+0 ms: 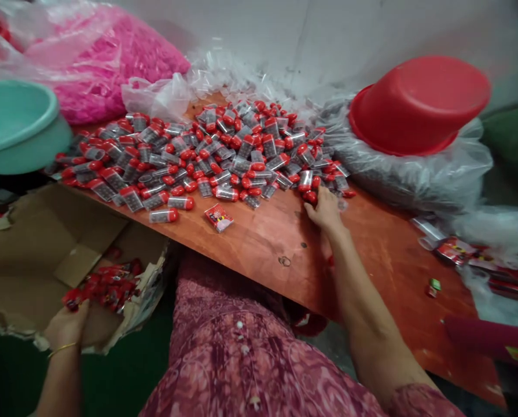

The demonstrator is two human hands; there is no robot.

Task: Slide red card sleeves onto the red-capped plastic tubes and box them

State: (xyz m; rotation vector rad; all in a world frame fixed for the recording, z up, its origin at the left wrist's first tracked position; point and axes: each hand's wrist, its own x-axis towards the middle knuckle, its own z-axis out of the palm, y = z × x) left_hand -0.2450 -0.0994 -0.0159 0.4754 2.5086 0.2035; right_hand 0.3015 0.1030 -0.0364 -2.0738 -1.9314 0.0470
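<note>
My left hand (68,324) reaches into the cardboard box (19,255) at the lower left, its fingers closed round a small red piece (72,299). Beside it in the box lies a heap of red pieces (111,284), too blurred to name exactly. At the near right edge of a big pile of clear tubes with red caps (224,153), my right hand (327,211) has thumb and fingers round a red-capped tube (311,197); its fingertips are partly hidden. A small printed red packet (219,218) lies before the pile.
On the wooden table (259,249), an upturned red tub (419,104) rests on a clear bag (410,168). A teal basin (19,127) and a bag of pink pieces (106,58) stand left. Red packets (456,252) and a tiny green-and-white piece (433,287) lie right.
</note>
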